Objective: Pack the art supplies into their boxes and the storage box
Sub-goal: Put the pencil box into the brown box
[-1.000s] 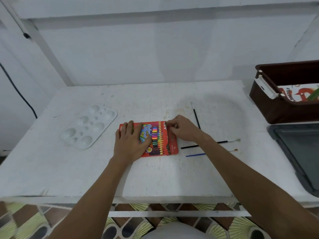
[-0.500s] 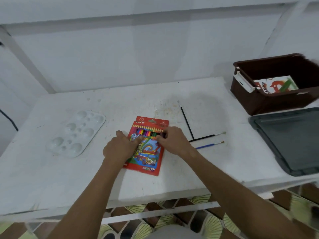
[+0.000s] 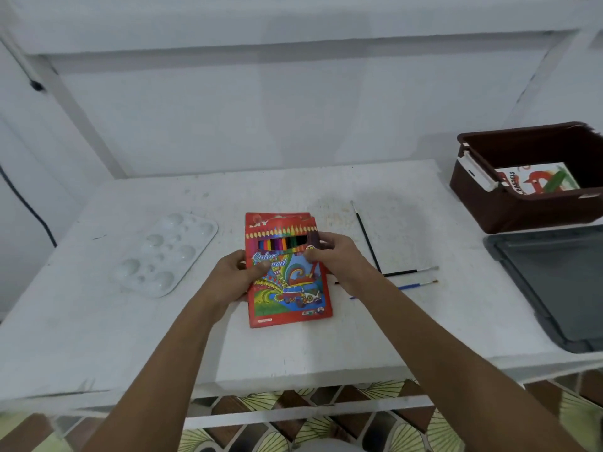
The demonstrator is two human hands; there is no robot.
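Pencil box: flat glossy red card | left hand grips edge | right hand pinches top

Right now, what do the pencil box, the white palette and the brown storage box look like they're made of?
Pencil box: looks like printed card, glossy, with thin flat edges and bright artwork. Palette: probably moulded white plastic, with smooth shiny round wells. Storage box: likely rigid brown plastic with a matte finish and a moulded rim. Both the left hand and the right hand grip the pencil box.
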